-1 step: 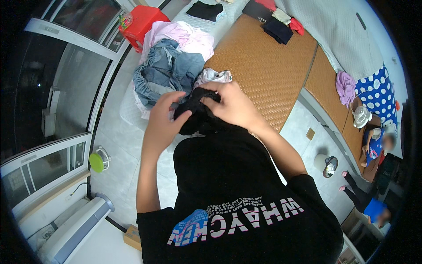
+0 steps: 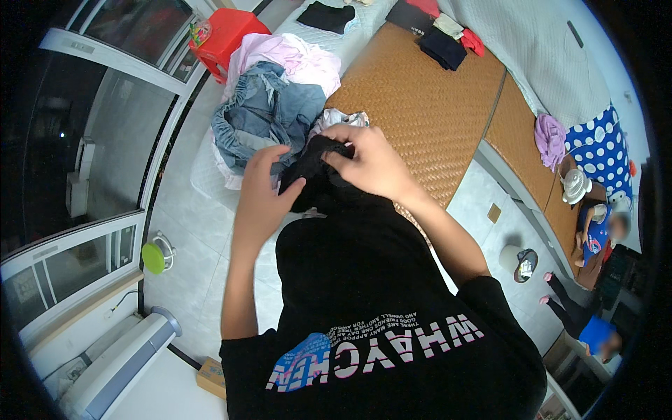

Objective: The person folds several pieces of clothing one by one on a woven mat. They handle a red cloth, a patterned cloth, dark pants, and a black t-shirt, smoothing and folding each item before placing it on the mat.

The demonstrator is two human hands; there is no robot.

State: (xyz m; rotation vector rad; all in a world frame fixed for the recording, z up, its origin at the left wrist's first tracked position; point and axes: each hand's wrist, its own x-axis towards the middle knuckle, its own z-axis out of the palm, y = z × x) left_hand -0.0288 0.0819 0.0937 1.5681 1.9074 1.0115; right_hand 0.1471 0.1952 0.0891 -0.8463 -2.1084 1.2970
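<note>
A bunched black cloth garment [image 2: 311,171] is held up in front of my black shirt; its exact kind is hidden by the folds. My left hand [image 2: 262,189] grips its left side, with thumb and forefinger curved around the cloth. On the right side, my right hand [image 2: 374,161] pinches the upper edge, its thumb tucked into the fold. Just beyond the hands lie blue denim clothing [image 2: 269,105] with a gathered waistband and a patterned white cloth [image 2: 341,122]. Pale pink clothing [image 2: 297,56] is heaped behind the denim.
A woven brown mat [image 2: 420,105] covers the bed, with folded dark clothing [image 2: 442,51] at its far end. A red plastic stool [image 2: 227,38] stands far left. To the right are a bin [image 2: 518,262], a white fan [image 2: 576,185] and two people. A green-topped stool [image 2: 153,258] stands left.
Both hands have shifted slightly with the black garment. Its upper edge now rises a little higher between them, and the left forearm has moved a little to the right.
</note>
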